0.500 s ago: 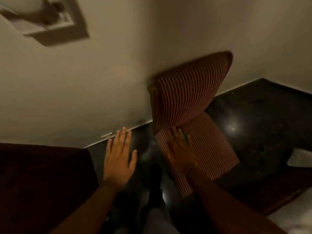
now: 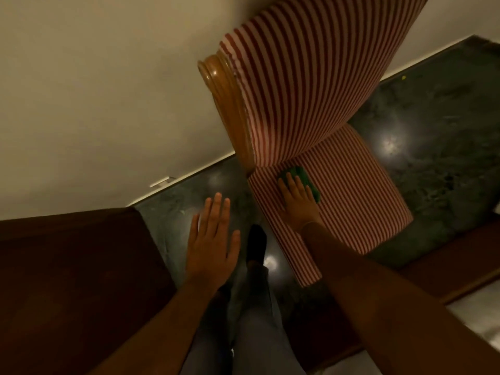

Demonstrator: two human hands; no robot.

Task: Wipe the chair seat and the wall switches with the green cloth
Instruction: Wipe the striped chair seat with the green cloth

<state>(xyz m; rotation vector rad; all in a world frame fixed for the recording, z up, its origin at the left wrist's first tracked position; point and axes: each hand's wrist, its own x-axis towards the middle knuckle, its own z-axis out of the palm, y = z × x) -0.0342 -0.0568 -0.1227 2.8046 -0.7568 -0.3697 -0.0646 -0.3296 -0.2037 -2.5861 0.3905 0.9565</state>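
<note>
- Compared with the frame half a second before: chair (image 2: 311, 104) seen far closer and larger, filling the upper centre; wall fixture from the earlier upper left corner out of view.
- Green cloth (image 2: 305, 180) exposed past the fingertips at the rear of the chair seat (image 2: 351, 201), just below the striped backrest; not discernible in the earlier frame.
- Right hand (image 2: 296, 201) laid flat on the cloth, palm down, fingers extended and slightly spread; pressed onto the cloth rather than closed around it. Same region of the seat as before, near the rear left edge.
- Left hand (image 2: 213, 239) held fully open, palm down, fingers straight and together, empty; poised in the air above the dark floor (image 2: 433, 136), left of the seat and apart from it, much as before.
- Wooden frame (image 2: 230, 104) of the backrest visible along its left edge, glossy, set close to the pale wall (image 2: 108, 90).
- Dark brown surface (image 2: 67, 266) at the lower left; identity not determinable.
- One leg in light trousers (image 2: 254, 320) and a dark foot on the floor between the two forearms.
- Bright reflections present on the polished floor.
- Readable brands, labels or writing: none seen in this view.
</note>
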